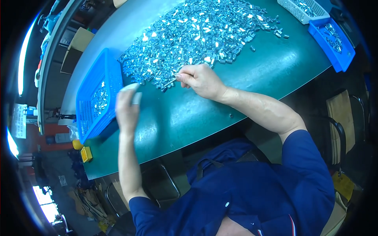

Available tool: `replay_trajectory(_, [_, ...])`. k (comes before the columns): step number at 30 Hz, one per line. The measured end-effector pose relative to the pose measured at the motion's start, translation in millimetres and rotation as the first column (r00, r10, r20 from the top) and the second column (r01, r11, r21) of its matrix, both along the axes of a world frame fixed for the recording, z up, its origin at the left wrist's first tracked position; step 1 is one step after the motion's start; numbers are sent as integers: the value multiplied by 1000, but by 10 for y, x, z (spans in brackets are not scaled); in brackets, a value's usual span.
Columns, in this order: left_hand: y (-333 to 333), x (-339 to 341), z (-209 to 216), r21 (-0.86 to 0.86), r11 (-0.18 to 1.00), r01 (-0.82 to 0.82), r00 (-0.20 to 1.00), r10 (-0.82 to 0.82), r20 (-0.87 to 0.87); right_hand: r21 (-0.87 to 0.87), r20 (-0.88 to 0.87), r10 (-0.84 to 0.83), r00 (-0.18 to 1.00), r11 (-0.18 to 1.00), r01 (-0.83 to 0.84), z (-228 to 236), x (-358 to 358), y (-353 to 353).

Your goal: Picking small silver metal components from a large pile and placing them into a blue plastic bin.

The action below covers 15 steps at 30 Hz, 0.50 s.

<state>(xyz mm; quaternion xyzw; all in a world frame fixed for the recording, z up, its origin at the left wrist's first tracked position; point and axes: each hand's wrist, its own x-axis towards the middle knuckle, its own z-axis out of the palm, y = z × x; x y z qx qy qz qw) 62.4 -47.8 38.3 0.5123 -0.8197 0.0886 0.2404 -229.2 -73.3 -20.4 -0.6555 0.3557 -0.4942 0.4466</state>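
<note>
Dark-blue short-sleeved shirt (pixel 236 192) of the person, 6 o'clock from the view's centre, before a smooth green tabletop (pixel 181 122). Left hand (pixel 128 108), 9 o'clock, blurred, with pale finger coverings (pixel 137 98); whether its fingers grasp anything cannot be told. Right hand (pixel 201 80), just past 12, thumb and forefinger pinching a slim silvery piece (pixel 170 83). Just beside the left hand, toward 10, a blue perforated plastic basket (pixel 86 112) contains shiny metal parts. Broad heap of small silvery metal pieces (pixel 197 35), 12 o'clock. Blue rectangular plastic tray (pixel 342 63), 2 o'clock, contains metal parts.
</note>
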Motion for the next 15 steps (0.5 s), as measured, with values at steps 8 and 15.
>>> replay_trajectory(8, [-91, -431, -466, -8, 996, 85, 995, -85, -44, -11, -171, 5, 985, 1000, -7, -109, 79, -8])
replay_trajectory(15, [102, -575, -404, 85, 991, 107, 972, -86, -218, -115, -185, -53, 981, 993, 32, -103, 109, 17])
